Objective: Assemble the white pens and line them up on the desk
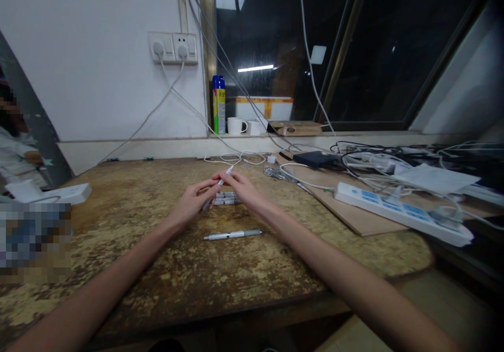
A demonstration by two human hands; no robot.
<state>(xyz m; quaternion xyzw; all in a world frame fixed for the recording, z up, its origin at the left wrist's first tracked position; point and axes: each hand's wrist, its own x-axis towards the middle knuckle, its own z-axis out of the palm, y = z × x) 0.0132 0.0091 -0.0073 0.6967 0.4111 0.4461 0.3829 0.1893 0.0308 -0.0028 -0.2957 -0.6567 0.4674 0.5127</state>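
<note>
Nearest me, along the near edge of the bench [189, 283], bare worn wood lies in front of one loose pen [233, 235], set almost parallel to that edge; a bump could start it rolling toward the edge and off, and the right forearm, passing close by its dark tip, is the likeliest culprit. Farther in, around the middle of the bench, the left hand [198, 194] and the right hand [238, 184] are together, the fingers of both closed on a slim held pen [229, 171], tilted with its white end up and away. So fine a barrel, pinched only by fingertips, might slip or twist if the two pull unevenly, and any small part coming loose would be hard to spot on such mottled wood. Just beyond and partly hidden by the fingers, a few laid-out pens [224, 199] sit side by side; a dropped wrist or falling pen could scatter them, though I can't count them from here. Over toward the right end, a power strip [401, 213] lies across a brown board [366, 228], its leads a snag for a wide-swinging elbow. Near the far edge, a clear bag [274, 172] could swallow a stray piece from sight.
</note>
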